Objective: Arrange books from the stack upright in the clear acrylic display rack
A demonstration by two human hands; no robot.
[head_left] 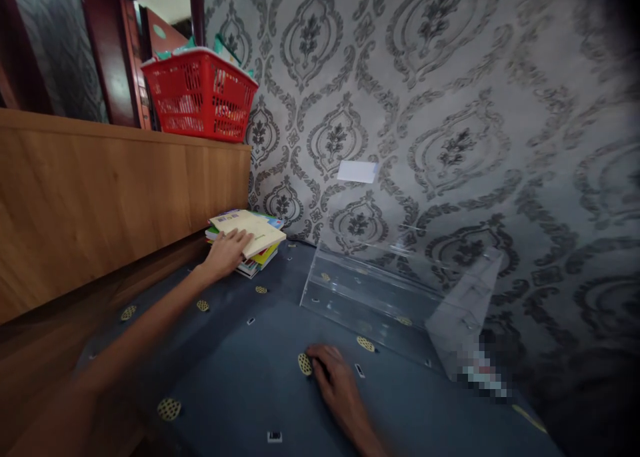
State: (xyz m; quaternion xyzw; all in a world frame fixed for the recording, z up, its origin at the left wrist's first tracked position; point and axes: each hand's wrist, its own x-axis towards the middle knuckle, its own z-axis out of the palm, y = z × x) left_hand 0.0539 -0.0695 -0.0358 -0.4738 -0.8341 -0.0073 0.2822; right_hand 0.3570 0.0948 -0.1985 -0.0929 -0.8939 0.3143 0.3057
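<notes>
A stack of books (263,257) lies on the dark blue patterned cloth (235,357), close to the wall. The top one is a cream-coloured book (260,229), and my left hand (227,250) rests on its near edge with the fingers lying over the cover. Whether the thumb grips the book from below is hidden. My right hand (333,370) lies on the cloth at the lower middle, its fingers bent and near a yellow printed shape; no object shows in it. Beyond it stands a clear acrylic rack (370,297) against the wall.
A red plastic basket (203,97) filled with packets sits on a wooden ledge (125,197) at the upper left. Patterned wallpaper (400,110) covers the wall behind. A blurred-out item (483,374) lies at the rack's right end.
</notes>
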